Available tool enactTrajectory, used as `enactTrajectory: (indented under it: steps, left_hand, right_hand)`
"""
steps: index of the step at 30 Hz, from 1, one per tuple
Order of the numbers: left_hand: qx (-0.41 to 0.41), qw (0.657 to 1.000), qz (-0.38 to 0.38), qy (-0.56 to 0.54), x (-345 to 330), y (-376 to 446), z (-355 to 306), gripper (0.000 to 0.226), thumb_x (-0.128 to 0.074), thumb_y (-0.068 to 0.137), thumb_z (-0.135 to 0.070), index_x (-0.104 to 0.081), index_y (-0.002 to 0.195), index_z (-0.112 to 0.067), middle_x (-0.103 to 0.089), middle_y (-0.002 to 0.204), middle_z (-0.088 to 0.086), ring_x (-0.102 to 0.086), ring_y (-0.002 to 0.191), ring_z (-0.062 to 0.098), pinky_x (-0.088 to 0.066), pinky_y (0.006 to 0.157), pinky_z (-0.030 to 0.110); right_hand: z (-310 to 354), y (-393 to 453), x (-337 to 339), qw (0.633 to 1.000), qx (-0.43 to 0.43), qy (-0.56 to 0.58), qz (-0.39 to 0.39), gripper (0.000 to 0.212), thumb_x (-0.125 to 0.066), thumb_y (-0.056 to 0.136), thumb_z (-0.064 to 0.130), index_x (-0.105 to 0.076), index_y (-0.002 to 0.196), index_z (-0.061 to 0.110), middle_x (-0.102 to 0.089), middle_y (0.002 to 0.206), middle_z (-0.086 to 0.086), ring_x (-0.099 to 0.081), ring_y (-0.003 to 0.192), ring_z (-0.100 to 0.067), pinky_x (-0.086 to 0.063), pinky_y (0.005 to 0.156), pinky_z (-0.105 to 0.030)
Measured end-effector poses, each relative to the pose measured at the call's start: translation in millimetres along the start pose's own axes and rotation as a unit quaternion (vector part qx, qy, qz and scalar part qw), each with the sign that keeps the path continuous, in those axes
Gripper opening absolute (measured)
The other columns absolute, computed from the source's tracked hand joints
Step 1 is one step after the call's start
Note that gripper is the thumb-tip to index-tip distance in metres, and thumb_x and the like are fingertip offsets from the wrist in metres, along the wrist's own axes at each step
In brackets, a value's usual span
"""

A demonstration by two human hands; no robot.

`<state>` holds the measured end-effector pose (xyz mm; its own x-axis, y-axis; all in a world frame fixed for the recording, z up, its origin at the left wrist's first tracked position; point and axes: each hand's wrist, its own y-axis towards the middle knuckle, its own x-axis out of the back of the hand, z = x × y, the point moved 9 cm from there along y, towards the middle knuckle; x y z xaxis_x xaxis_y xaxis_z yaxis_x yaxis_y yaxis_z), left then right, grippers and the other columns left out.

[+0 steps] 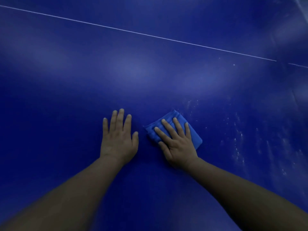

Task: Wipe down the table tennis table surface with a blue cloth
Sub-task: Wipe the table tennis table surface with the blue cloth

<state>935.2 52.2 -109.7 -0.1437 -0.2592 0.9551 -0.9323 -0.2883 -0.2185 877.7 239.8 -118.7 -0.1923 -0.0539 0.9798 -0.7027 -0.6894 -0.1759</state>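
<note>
The blue cloth (173, 129), folded into a small pad, is lying flat on the dark blue table tennis table (66, 100), well on the person's side of the thin white line (140, 33) that is crossing the surface. The right hand (176, 144) is pressing down on the cloth with straight, spread fingers, covering most of it and gripping nothing. The left hand (117, 139) is resting palm-down on the bare surface just beside the cloth, on the side away from the dust, fingers straight and slightly apart, holding nothing. Pale dust specks and streaks (240, 135) are lying on the table beyond the cloth's other side.
</note>
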Motion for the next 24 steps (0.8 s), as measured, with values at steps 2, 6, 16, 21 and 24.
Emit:
enactTrajectory:
  steps: [2,6,16,21,24]
  left_hand:
    - [0.025,1.000,-0.001,-0.005,5.9,31.6,-6.8,0.072,-0.019,0.101,-0.051,0.000,0.160,-0.014,0.016,0.167,0.009,0.020,0.153,0.025,0.013,0.122,0.051]
    - [0.054,0.998,0.001,-0.010,5.7,77.6,-14.5,0.077,-0.010,0.098,-0.057,0.007,0.159,-0.014,0.022,0.165,0.009,0.026,0.151,0.025,0.013,0.122,0.052]
    - [0.075,0.997,-0.011,0.028,-4.3,87.7,-14.6,0.075,0.000,0.095,-0.062,0.013,0.156,-0.020,0.014,0.167,0.009,0.023,0.152,0.026,0.009,0.122,0.057]
    - [0.066,0.998,-0.019,0.016,-5.9,88.3,-14.8,0.072,-0.011,0.098,-0.056,0.000,0.157,-0.017,0.000,0.168,0.011,0.013,0.154,0.027,0.005,0.122,0.057]
    - [0.059,0.998,-0.033,0.018,-7.3,89.6,-14.2,0.072,-0.020,0.098,-0.053,-0.010,0.158,-0.014,-0.008,0.167,0.013,0.004,0.155,0.029,0.000,0.122,0.060]
  right_hand:
    - [-14.7,20.5,4.3,1.000,0.013,-0.005,-0.007,0.054,-0.021,0.104,0.055,-0.025,0.155,0.041,-0.021,0.166,0.006,-0.011,0.154,-0.032,-0.007,0.119,-0.064]
    - [-47.6,71.3,17.9,1.000,0.018,0.003,-0.016,0.054,-0.021,0.103,0.053,-0.024,0.155,0.042,-0.020,0.166,0.006,-0.011,0.154,-0.032,-0.002,0.120,-0.062]
    - [-156.6,254.9,63.6,0.999,-0.049,-0.011,-0.012,0.063,-0.011,0.096,0.059,-0.023,0.155,0.044,-0.019,0.166,0.007,-0.011,0.153,-0.031,-0.005,0.119,-0.061]
    - [-185.1,284.7,68.4,0.987,-0.156,0.032,-0.026,0.055,-0.018,0.103,0.052,-0.018,0.157,0.041,-0.011,0.168,0.005,-0.002,0.154,-0.032,0.001,0.118,-0.064]
    - [-132.0,229.0,56.0,0.992,-0.103,0.027,-0.070,0.058,-0.021,0.100,0.053,-0.033,0.154,0.037,-0.025,0.165,0.000,-0.014,0.152,-0.037,-0.006,0.117,-0.067]
